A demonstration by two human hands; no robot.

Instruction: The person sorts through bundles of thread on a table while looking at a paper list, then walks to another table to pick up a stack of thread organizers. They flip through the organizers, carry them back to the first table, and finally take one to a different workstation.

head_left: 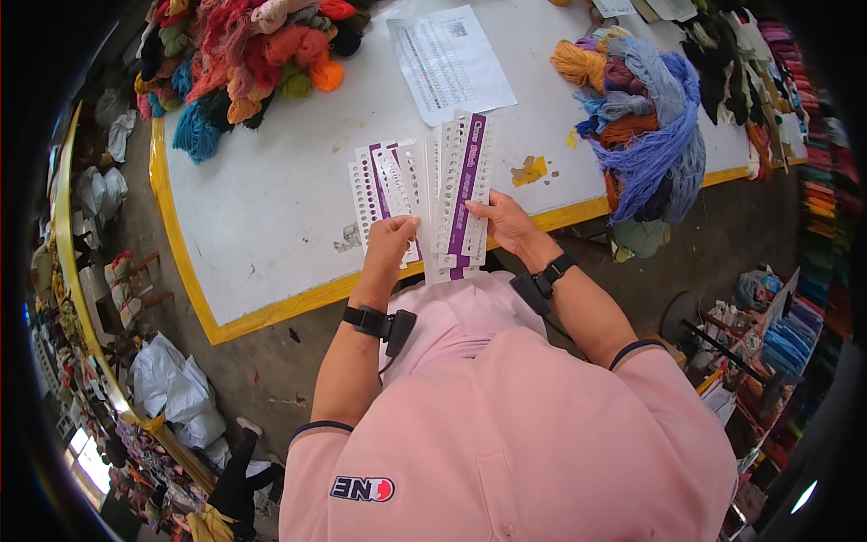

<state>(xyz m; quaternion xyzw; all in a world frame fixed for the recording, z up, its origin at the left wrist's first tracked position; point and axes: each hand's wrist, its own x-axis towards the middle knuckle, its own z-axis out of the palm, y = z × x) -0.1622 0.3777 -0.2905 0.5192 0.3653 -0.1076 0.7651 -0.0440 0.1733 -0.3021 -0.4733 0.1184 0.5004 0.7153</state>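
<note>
Both hands hold a fan of flat white plastic cards with rows of punched holes and purple stripes above the near edge of the white, yellow-rimmed desk. The left hand has its grip clenched on the fan's left cards; the right hand grasps the right ones. Heaps of coloured yarn and a printed sheet of paper lie farther back

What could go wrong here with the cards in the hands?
The cards are fanned loosely between the left hand and right hand, so some may slip out of the grip. They are held at the table edge, so a dropped card might fall to the floor.
</note>
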